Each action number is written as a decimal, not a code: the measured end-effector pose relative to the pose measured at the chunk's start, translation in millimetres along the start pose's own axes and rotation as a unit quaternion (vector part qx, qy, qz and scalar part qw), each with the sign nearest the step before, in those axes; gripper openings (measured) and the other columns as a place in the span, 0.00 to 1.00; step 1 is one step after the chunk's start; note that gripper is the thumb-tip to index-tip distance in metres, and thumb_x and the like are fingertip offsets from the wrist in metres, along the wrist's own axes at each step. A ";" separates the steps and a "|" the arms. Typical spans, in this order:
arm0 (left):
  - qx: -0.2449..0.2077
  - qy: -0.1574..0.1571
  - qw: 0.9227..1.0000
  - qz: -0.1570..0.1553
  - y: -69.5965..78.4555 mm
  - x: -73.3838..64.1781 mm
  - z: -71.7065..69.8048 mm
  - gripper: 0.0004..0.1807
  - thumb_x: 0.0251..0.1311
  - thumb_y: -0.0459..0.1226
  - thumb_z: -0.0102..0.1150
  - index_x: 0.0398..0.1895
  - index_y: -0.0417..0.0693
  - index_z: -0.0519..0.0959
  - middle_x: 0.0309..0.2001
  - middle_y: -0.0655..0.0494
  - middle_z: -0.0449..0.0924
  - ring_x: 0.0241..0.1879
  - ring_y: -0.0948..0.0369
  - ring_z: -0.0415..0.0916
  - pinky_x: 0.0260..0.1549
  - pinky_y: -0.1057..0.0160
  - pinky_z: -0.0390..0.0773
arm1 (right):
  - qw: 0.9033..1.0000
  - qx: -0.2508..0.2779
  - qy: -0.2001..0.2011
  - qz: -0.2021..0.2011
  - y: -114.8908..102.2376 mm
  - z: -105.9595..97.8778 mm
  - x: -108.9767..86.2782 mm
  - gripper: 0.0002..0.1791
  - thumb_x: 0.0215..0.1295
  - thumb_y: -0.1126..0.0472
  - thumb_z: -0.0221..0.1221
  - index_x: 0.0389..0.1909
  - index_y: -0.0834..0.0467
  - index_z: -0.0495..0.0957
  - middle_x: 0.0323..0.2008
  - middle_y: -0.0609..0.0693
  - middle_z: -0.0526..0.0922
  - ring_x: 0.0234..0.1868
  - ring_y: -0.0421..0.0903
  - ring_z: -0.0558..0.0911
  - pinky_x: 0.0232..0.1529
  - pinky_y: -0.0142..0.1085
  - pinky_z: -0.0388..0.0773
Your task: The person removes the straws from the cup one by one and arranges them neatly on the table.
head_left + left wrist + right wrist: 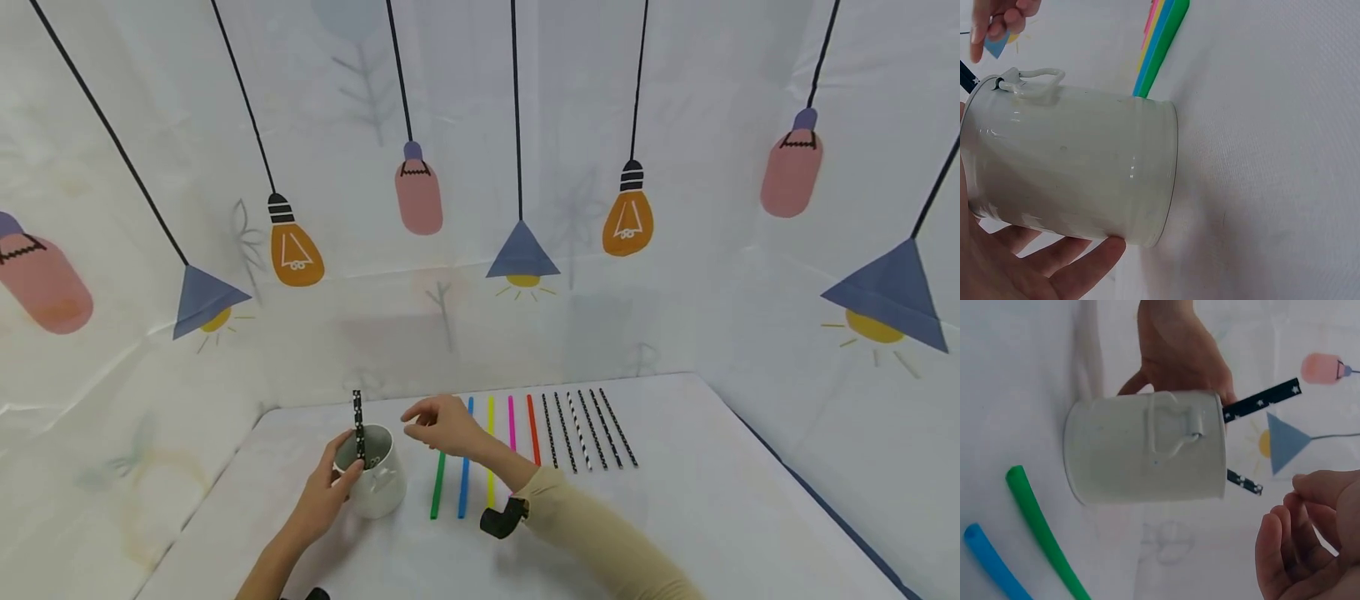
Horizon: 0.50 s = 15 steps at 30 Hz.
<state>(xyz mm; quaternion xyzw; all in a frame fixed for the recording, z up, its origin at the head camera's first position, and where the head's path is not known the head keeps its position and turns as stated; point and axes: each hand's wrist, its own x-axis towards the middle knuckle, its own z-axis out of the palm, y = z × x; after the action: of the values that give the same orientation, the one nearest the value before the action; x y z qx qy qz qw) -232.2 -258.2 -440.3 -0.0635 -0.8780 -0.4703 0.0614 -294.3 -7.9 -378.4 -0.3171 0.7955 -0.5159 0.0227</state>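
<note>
A white metal pail [380, 493] with small side handles [1172, 425] stands on the table. My left hand [321, 498] grips it round the left side, with the thumb near the rim. Inside, a black straw [357, 417] with white stars sticks up above the rim. The right wrist view shows a second black patterned straw [1244, 482] poking out lower. My right hand [448, 427] hovers just right of the pail's mouth, its fingers loosely bent. Nothing is between those fingers, and they are apart from the straws.
Right of the pail lie green [438, 487], blue [463, 490], yellow [491, 421], pink [512, 421] and red [533, 429] straws in a row. Several black-and-white patterned straws [592, 427] continue it. A white sheet with printed lamps [522, 250] hangs behind.
</note>
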 end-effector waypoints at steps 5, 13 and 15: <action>0.002 0.002 1.000 -0.002 0.0 -0.9 0.5 0.32 0.72 0.50 0.49 0.74 0.55 0.52 0.67 0.36 0.61 0.49 0.45 0.75 0.35 0.55 0.79 | 0.999 -0.024 -0.020 -0.028 -10.4 17.4 -1.7 0.11 0.62 0.62 0.65 0.45 0.59 0.84 0.23 0.40 0.79 0.19 0.37 0.75 0.21 0.30 0.76; 0.002 -0.001 1.000 0.002 -1.2 -2.6 -0.8 0.33 0.72 0.49 0.48 0.75 0.54 0.51 0.67 0.34 0.60 0.50 0.43 0.74 0.35 0.54 0.80 | 0.994 -0.056 -0.044 -0.077 -18.5 34.8 -4.6 0.12 0.61 0.64 0.65 0.46 0.58 0.84 0.24 0.38 0.79 0.25 0.30 0.76 0.27 0.25 0.76; 0.001 -0.002 1.000 0.002 -1.3 -1.6 -1.0 0.33 0.72 0.50 0.47 0.75 0.55 0.50 0.67 0.35 0.60 0.50 0.43 0.74 0.36 0.54 0.79 | 0.993 -0.061 -0.052 -0.083 -19.5 36.7 -5.6 0.11 0.61 0.65 0.65 0.45 0.57 0.85 0.24 0.38 0.79 0.26 0.29 0.76 0.28 0.24 0.76</action>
<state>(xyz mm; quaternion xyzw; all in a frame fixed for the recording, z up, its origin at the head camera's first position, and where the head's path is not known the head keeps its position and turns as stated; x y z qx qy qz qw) -230.9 -259.8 -441.1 -0.0661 -0.8784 -0.4694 0.0602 -267.1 -39.7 -380.8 -0.4087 0.7944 -0.4494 0.0016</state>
